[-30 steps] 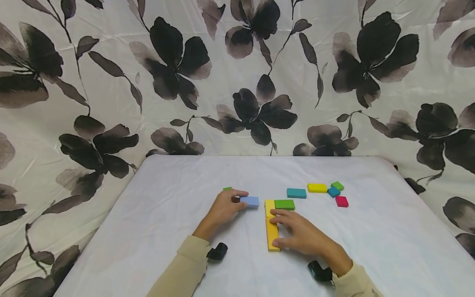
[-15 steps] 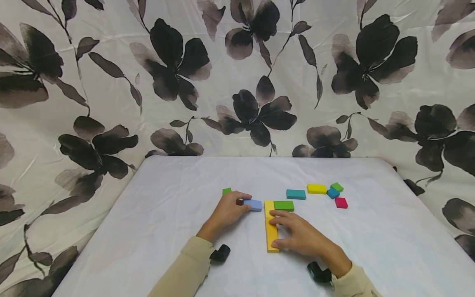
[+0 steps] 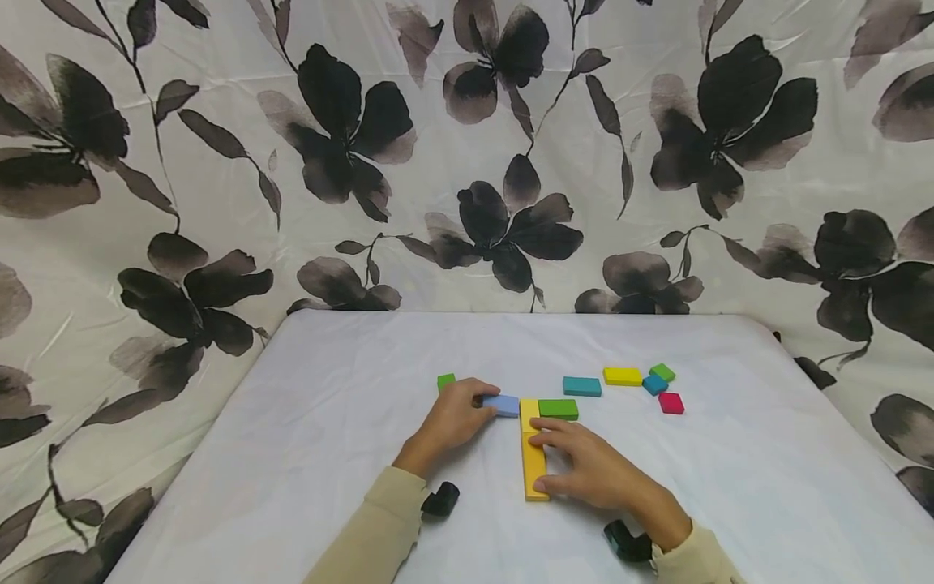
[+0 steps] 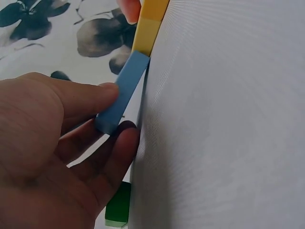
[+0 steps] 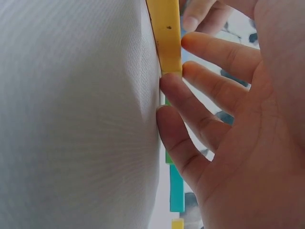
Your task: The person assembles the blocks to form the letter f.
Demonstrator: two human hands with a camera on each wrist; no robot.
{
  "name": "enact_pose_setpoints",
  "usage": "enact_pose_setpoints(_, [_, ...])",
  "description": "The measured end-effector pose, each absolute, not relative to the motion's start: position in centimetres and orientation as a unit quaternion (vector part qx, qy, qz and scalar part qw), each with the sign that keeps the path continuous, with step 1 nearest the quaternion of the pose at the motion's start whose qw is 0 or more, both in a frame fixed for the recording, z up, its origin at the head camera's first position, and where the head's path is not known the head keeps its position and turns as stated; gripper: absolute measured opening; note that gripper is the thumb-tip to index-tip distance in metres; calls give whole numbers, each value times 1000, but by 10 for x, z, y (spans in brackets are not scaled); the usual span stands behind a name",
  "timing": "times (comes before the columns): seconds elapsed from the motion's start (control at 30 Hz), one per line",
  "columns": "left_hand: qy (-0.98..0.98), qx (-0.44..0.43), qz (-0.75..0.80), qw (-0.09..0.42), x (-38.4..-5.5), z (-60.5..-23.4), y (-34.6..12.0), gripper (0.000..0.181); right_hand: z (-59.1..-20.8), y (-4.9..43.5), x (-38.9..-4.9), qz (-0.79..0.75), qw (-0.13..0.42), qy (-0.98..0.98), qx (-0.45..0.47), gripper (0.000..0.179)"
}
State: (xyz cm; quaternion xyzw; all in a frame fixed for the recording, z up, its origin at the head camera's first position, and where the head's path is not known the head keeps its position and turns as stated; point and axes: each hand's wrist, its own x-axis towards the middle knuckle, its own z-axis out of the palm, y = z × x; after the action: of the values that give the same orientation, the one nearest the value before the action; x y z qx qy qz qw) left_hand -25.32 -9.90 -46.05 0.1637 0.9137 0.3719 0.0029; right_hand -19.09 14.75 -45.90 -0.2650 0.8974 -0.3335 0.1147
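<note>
My left hand (image 3: 454, 420) pinches a light blue rectangular block (image 3: 505, 406) between thumb and fingers. In the left wrist view the blue block (image 4: 125, 93) slants, its far end right at a yellow block (image 4: 147, 34). Two yellow blocks form an upright strip: a long-looking near one (image 3: 535, 466) and a far one (image 3: 529, 412) partly covered by fingertips. My right hand (image 3: 594, 464) rests its fingertips and thumb on this strip from the right, fingers spread and fairly straight. A green block (image 3: 558, 410) lies against the strip's far end, on the right.
A teal block (image 3: 581, 387) and a yellow block (image 3: 623, 376) lie farther back. To their right sit a green block (image 3: 662, 372), a blue block (image 3: 655, 384) and a red block (image 3: 671, 403). Another green block (image 3: 446, 380) lies behind my left hand on the white-covered table (image 3: 328, 389).
My left hand has slid the light blue block to the right, closing the gap to the yellow strip. The right hand has stayed in place on the strip.
</note>
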Motion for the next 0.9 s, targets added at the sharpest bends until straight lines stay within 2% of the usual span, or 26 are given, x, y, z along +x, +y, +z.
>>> enact_pose_setpoints(0.9, [934, 197, 298, 12, -253, -460, -97, 29, -459, 147, -192, -341, 115, 894, -266, 58])
